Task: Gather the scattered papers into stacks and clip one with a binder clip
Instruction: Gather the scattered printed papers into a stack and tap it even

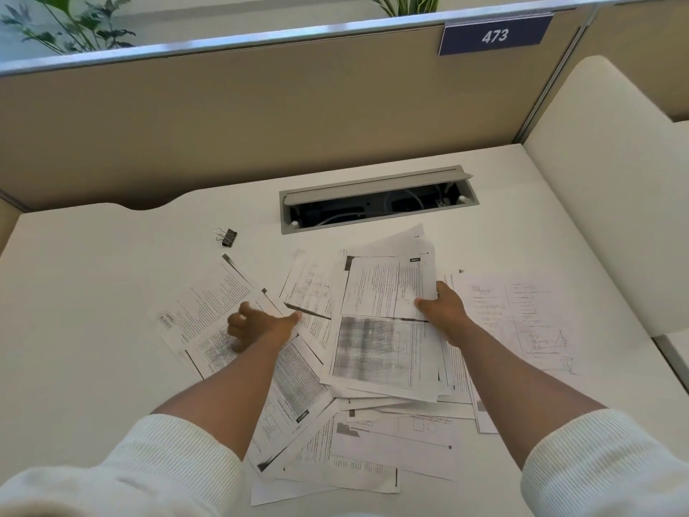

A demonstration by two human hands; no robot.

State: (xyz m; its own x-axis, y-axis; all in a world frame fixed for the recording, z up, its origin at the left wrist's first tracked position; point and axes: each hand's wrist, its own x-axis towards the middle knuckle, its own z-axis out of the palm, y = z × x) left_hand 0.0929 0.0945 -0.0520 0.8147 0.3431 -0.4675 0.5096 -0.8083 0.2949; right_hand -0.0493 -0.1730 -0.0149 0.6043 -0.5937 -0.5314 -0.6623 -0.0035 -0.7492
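Observation:
Printed papers lie scattered across the middle of the white desk. My right hand grips the right edge of a loose pile of sheets, thumb on top. My left hand reaches over the sheets on the left, its fingers curled and its thumb pointing right, touching a sheet; I cannot tell whether it pinches one. A black binder clip with silver handles lies alone on the desk, beyond the left hand. More sheets overlap near the front edge, and one handwritten page lies to the right.
An open grey cable tray is sunk in the desk behind the papers. A beige partition with a blue "473" sign closes the back. A cream chair back stands at the right.

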